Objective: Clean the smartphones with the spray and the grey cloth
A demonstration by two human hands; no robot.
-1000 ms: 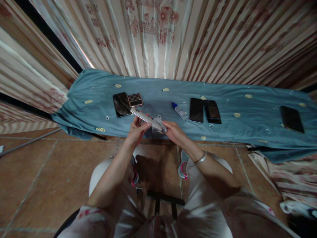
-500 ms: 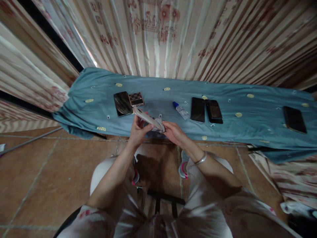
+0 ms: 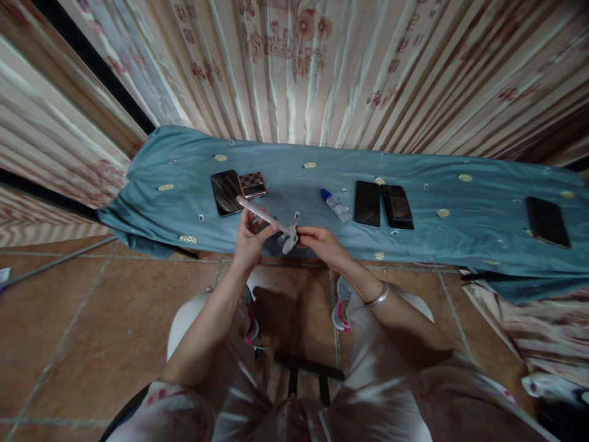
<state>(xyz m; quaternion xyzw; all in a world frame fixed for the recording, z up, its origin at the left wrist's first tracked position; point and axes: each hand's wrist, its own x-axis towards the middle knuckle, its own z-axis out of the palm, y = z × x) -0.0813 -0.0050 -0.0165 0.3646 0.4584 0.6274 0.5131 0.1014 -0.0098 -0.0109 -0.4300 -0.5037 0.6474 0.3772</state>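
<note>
My left hand grips a pale, slim phone held edge-on and tilted, its far end pointing up to the left. My right hand pinches a small grey cloth against the phone's near end. Both hands hover just above the front edge of a low table draped in blue-green cloth.
On the cloth lie a dark phone and a checkered phone at left, a small blue-capped bottle in the middle, two black phones to its right and another black phone far right. Striped curtains hang behind. Tiled floor below.
The phone has tilted a little higher in my left hand. The cloth has slid to the phone's near end and now hangs smaller from my right fingers.
</note>
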